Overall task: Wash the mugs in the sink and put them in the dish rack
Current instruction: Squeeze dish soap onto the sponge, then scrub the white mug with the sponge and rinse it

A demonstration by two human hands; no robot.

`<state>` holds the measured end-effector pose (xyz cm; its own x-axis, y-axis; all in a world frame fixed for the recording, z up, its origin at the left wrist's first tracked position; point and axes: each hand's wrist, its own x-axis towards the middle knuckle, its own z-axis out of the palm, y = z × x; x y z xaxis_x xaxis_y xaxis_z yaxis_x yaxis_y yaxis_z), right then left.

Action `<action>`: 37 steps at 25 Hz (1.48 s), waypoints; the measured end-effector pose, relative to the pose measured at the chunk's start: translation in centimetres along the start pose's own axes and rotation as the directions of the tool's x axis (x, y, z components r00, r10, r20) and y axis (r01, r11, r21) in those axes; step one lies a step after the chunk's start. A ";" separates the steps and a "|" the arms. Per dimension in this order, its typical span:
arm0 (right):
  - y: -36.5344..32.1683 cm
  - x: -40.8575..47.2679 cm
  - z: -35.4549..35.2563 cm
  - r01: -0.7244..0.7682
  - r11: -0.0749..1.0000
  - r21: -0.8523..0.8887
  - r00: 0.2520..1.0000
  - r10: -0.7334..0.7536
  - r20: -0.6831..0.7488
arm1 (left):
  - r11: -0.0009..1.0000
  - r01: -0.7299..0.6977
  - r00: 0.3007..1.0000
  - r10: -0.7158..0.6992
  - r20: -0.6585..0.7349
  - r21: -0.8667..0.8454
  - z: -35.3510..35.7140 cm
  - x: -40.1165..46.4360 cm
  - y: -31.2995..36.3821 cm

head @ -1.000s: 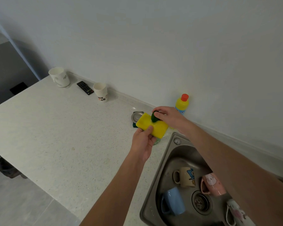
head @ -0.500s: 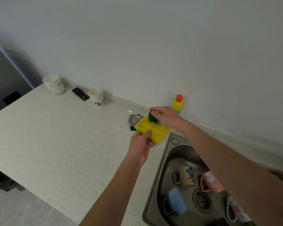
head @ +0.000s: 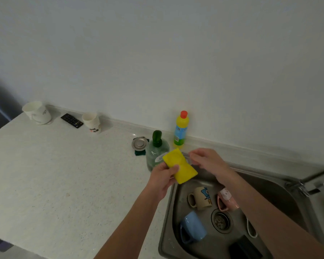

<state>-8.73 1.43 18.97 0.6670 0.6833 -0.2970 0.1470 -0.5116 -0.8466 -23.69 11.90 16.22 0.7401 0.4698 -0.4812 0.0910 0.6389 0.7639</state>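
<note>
The counter [head: 45,174] carries a steel sink [head: 168,240] at right, holding three mugs on their sides: blue [head: 194,226], cream [head: 202,198] and pink [head: 226,200] (a fourth handle shows by the right forearm). Above the sink's left corner, the left hand [head: 162,179] pinches a yellow sponge [head: 180,166]. The right hand [head: 207,160], fingers loosely bent and holding nothing, is just beside it. Behind stand a green soap bottle [head: 156,148] and a yellow bottle [head: 180,130].

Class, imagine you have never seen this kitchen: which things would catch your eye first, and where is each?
The bright yellow sponge in the left hand, above the sink's back left corner. Behind it, a green soap bottle and a yellow bottle by the wall. In the sink lie coloured mugs, the blue mug nearest.
</note>
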 end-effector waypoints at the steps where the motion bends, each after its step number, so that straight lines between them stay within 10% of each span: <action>1: 1.3 -0.9 -0.6 -0.061 0.995 0.075 0.998 0.059 0.026 | 0.997 0.014 0.999 -0.016 0.030 0.071 0.7 0.4 -0.6; 8: 10.5 -7.4 -5.3 -0.207 0.931 0.300 0.976 0.219 -0.005 | 0.900 0.047 0.956 -0.166 0.241 0.433 7.8 2.4 -7.1; 17: 21.4 -14.3 -10.4 -0.380 0.737 0.559 0.871 0.489 -0.053 | 0.477 -0.176 0.883 -0.311 0.352 0.861 14.5 4.2 -17.4; 27: 32.9 -17.9 -15.1 -0.417 0.614 0.670 0.720 0.673 -0.168 | 0.142 -0.200 0.911 -0.337 0.237 0.969 19.2 6.4 -28.6; 37: 40.4 -15.3 -15.9 -0.573 0.588 0.571 0.635 0.759 -0.145 | 0.016 -0.194 0.919 -0.346 0.188 0.981 22.7 7.9 -34.0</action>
<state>-1.38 -37.95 -3.65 0.6408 -0.0299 -0.7672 -0.7126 -0.3950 -0.5798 -5.80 -19.90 -3.79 0.7738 0.0963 -0.6260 0.5113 -0.6783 0.5277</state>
